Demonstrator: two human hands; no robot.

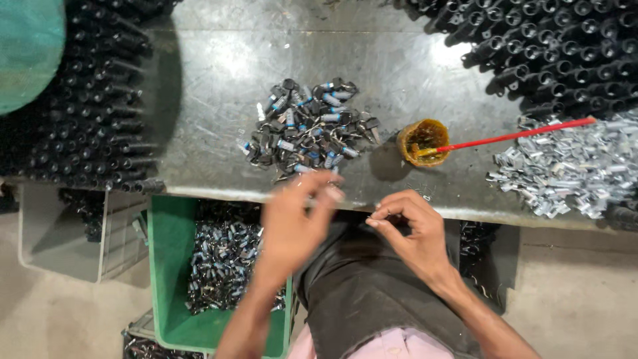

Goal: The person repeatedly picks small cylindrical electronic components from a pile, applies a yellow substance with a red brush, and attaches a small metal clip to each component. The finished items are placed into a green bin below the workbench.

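Your fingers (329,189) on the left hand (292,223) are blurring, grip untellable, just below the heap of small dark metal parts (306,129); your right hand (412,229) is pinching shut.

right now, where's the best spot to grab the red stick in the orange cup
Take the red stick by its free far end near the silver clips, coming from above. That end angles up and out over the cup's rim, while the other end sits down inside the small orange cup in yellowish paste.
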